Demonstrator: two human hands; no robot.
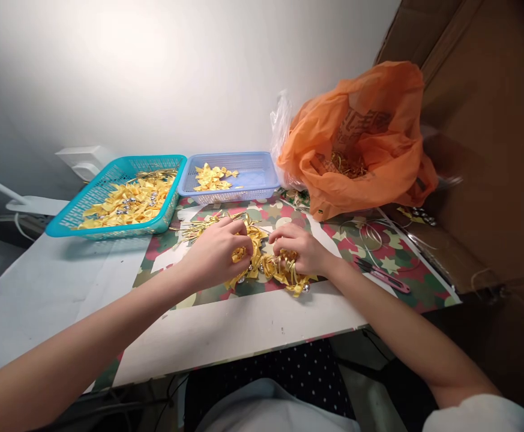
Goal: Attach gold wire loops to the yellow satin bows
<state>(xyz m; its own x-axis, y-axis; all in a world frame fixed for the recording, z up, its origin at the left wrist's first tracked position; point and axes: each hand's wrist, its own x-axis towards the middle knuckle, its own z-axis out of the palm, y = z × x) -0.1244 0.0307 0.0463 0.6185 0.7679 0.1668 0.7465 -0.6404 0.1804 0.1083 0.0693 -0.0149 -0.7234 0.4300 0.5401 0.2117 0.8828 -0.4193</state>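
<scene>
Between my hands lies a bunch of yellow ribbon bows (258, 240) with gold ties and small silver bells, on the patterned sheet. My left hand (222, 251) has its fingers curled round some of the yellow ribbon at the bunch's left side. On the right, my right hand (301, 247) is closed on gold-tied ribbon, and a silver bell (305, 288) shows just below it. Both sets of fingertips are partly hidden by the ribbon and the hands. Behind my left hand, gold twist ties (194, 231) lie in a loose heap.
A teal basket (161, 223) holds yellow bows, bells and gold ties; a blue basket (255, 191) beside it holds fewer bows. At the right stand an orange plastic bag (334, 192), pink-handled snips (388, 279) and a coil of clear line (370, 234). Cardboard (491, 150) borders the right side.
</scene>
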